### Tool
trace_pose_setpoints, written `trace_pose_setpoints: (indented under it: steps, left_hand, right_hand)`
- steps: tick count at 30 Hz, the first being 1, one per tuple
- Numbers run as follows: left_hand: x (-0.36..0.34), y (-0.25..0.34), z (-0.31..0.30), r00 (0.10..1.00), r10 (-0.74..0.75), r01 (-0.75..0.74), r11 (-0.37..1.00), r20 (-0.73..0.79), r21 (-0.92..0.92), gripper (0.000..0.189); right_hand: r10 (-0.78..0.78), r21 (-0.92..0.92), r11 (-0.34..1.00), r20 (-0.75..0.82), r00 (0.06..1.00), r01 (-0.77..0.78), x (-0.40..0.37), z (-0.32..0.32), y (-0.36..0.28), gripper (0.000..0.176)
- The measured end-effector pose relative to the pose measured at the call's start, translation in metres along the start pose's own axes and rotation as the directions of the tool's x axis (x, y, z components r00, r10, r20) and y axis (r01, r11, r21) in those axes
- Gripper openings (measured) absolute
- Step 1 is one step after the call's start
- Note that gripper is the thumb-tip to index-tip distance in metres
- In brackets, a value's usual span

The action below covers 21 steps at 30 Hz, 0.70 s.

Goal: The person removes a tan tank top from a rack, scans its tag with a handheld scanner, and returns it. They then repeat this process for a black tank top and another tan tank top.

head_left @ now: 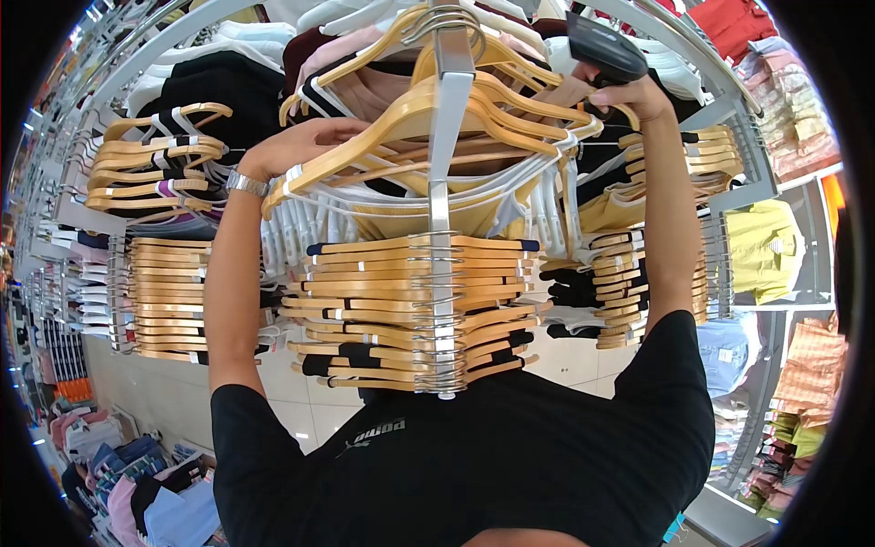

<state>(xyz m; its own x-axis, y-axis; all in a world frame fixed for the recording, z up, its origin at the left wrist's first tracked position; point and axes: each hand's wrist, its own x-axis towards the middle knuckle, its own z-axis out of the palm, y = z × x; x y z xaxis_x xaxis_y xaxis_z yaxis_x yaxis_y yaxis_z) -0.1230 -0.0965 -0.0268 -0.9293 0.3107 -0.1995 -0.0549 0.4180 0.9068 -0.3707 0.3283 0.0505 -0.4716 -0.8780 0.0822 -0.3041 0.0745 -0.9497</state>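
Head view. Wooden hanger hooked on the metal rail, a pink garment behind it. Left hand at the hanger's shoulder; fingertips hidden, cannot tell whether that grip is closed. Right hand wrapped round a dark handheld scanner, beyond the hanger's other end. Best practice, my judgement: steady hangers with the left, part them gently, angle scanner clear of wood.

The fingertips of the left hand are lost behind a wooden hanger, the right hand partly covers the scanner, red clothes are cut off above, and far-left goods are too blurred to tell.
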Motion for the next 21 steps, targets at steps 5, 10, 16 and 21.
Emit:
trace_pose_setpoints:
  steps: [5,10,16,21]
  left_hand:
    - [-0.005,-0.011,-0.003,0.995,-0.023,0.018,0.998,-0.100,-0.053,0.056]
    - [-0.017,-0.003,-0.006,0.959,-0.034,0.056,0.996,-0.282,0.069,0.043]
    - [-0.028,0.000,-0.003,0.913,0.008,0.018,0.998,-0.408,0.061,0.035]
    - [-0.030,-0.003,-0.008,0.946,-0.014,0.030,0.999,-0.325,0.044,0.031]
  right_hand:
    - [-0.057,-0.048,0.997,-0.031,0.998,0.055,0.001,0.010,0.029,0.045]
    - [0.067,-0.198,0.977,-0.030,0.997,-0.072,0.003,0.032,0.010,0.045]
    - [0.085,-0.312,0.946,-0.021,0.996,-0.088,0.005,0.049,-0.004,0.040]
    - [-0.035,-0.262,0.965,-0.170,0.985,-0.011,0.017,0.055,-0.018,0.029]
